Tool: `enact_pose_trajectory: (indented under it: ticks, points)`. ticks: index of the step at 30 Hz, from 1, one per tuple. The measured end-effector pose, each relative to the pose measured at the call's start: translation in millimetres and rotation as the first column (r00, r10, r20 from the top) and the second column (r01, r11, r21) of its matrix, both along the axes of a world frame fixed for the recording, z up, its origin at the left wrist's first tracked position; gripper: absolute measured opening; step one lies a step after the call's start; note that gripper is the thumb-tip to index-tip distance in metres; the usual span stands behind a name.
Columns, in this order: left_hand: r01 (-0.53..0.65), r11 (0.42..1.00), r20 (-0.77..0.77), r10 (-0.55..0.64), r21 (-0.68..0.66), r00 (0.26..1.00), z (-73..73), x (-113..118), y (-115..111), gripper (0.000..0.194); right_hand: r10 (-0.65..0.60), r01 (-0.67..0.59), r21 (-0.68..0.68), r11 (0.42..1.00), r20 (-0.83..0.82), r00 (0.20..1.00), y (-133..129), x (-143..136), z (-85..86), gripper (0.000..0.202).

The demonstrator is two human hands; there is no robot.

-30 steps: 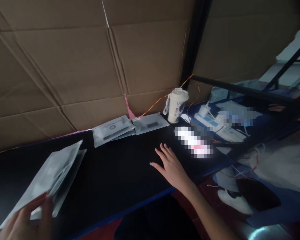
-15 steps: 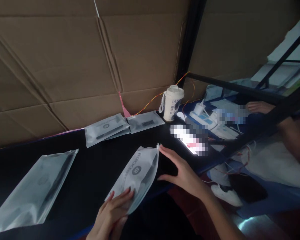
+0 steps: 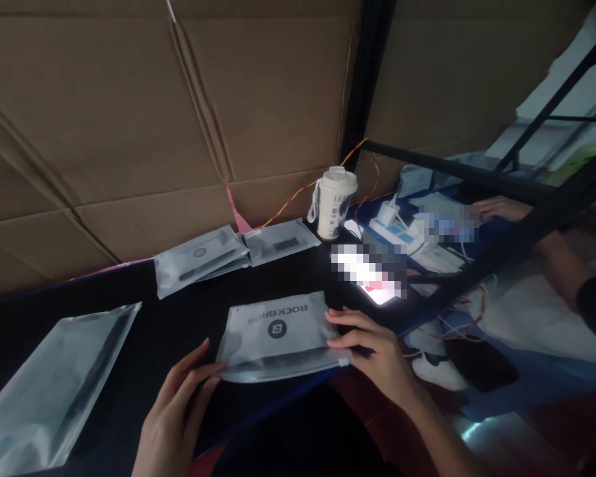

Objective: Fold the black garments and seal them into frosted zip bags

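A translucent zip bag (image 3: 283, 331) with dark lettering and a round logo lies at the front edge of the black table, its zip side facing me. My right hand (image 3: 372, 351) has its fingertips on the bag's right side, close to the slider, with fingers spread. At the bag's left lower corner, my left hand (image 3: 183, 397) touches with its fingertips, fingers apart. Neither hand is closed round the bag. Another large translucent bag (image 3: 54, 391) lies at the left.
Similar bags (image 3: 198, 257) lie along the cardboard wall (image 3: 104, 119), beside a lidded white cup (image 3: 336, 204). A bright phone (image 3: 372, 278) rests right of centre. Beyond a dark metal frame (image 3: 442, 169), a person's hand (image 3: 504, 209) is near a power strip (image 3: 392, 233).
The bag has turned from slanting to nearly level, its zip side now toward me. My left hand has shifted left to its corner, and my right hand has moved from its zip end onto its right side.
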State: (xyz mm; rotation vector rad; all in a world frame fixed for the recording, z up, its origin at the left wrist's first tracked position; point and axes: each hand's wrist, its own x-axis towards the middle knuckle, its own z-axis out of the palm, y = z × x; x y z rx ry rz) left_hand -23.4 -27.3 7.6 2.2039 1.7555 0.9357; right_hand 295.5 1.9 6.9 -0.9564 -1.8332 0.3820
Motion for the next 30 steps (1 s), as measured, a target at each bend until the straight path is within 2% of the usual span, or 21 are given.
enact_pose_trajectory:
  ticks: [2, 4, 6, 9, 12, 14, 17, 21, 24, 30]
  points:
    - [-0.128, 0.986, -0.058, 0.134, 0.106, 0.989, 1.7, 10.6, 1.0, 0.029, -0.039, 0.038, 0.082, 0.996, 0.005, 0.999, -8.7, -6.7, 5.7, 0.026]
    - [-0.127, 0.963, -0.091, 0.152, 0.236, 0.984, 4.1, 29.5, -2.8, 0.032, -0.073, 0.072, 0.12, 0.99, 0.003, 0.997, -17.2, -14.7, 11.7, 0.028]
    - [0.035, 0.932, -0.137, 0.015, 0.36, 0.99, 8.5, 52.3, -9.0, 0.032, -0.081, 0.081, 0.143, 0.986, -0.007, 0.997, -24.2, -22.5, 16.7, 0.026]
    - [0.302, 0.846, -0.211, -0.229, 0.439, 0.95, 17.7, 83.1, -15.0, 0.035, -0.067, 0.064, 0.161, 0.985, 0.014, 0.998, -31.2, -32.0, 20.8, 0.024]
    - [0.42, 0.796, -0.163, -0.389, 0.436, 0.906, 24.2, 101.8, -13.0, 0.032, -0.063, 0.052, 0.171, 0.984, 0.061, 0.996, -35.1, -37.7, 21.4, 0.021]
    - [0.438, 0.786, -0.065, -0.459, 0.437, 0.886, 25.4, 107.1, -10.1, 0.025, -0.07, 0.058, 0.177, 0.982, 0.064, 0.995, -36.5, -39.7, 20.6, 0.019]
    - [0.426, 0.794, 0.01, -0.477, 0.434, 0.879, 25.8, 105.3, -6.2, 0.022, -0.073, 0.064, 0.174, 0.983, 0.051, 0.996, -36.7, -40.4, 19.6, 0.019]
    - [0.505, 0.786, -0.149, -0.486, 0.357, 0.861, 32.2, 91.5, 0.9, 0.021, -0.074, 0.065, 0.186, 0.98, 0.044, 0.996, -34.5, -38.4, 21.5, 0.02]
    - [0.488, 0.797, -0.187, -0.451, 0.355, 0.873, 36.5, 79.4, 7.3, 0.017, -0.08, 0.069, 0.188, 0.98, 0.05, 0.996, -33.6, -35.4, 23.4, 0.021]
    - [0.396, 0.881, -0.277, -0.325, 0.259, 0.904, 26.7, 48.4, 13.3, 0.026, -0.084, 0.069, 0.159, 0.985, 0.088, 0.993, -37.5, -30.8, 19.4, 0.019]
